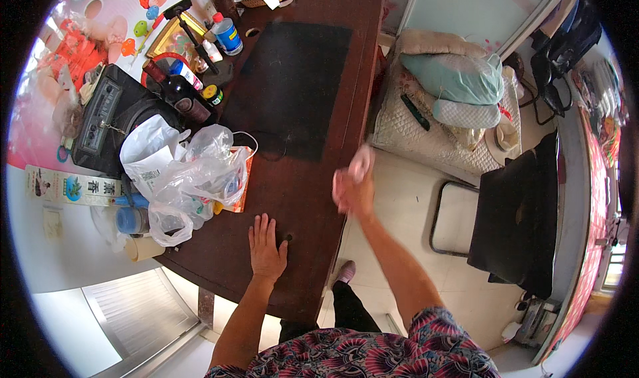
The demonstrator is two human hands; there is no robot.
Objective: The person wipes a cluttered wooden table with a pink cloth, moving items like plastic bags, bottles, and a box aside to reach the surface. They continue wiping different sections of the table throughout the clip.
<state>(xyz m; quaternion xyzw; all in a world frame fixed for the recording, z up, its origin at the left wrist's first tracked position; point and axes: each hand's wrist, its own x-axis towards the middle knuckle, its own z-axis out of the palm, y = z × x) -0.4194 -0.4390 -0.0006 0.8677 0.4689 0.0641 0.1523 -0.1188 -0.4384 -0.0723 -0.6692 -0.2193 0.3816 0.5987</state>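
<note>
My left hand point(266, 253) rests palm down on the dark brown wooden desk point(294, 198), fingers spread a little, just below the plastic bags. At the desk's right edge, my right hand point(360, 198) grips a crumpled pink cloth point(353, 175). Motion blurs the hand and cloth, so whether the cloth touches the wood is unclear. A flat black mat point(299, 88) covers much of the far desktop, above both hands.
White and clear plastic bags point(199, 173) crowd the desk's left side. Behind them stand a black speaker point(117, 118), a dark wine bottle point(184, 98) and a blue-labelled plastic bottle point(227, 34). A quilted bed point(439, 148) and a black folding chair point(514, 213) are to the right.
</note>
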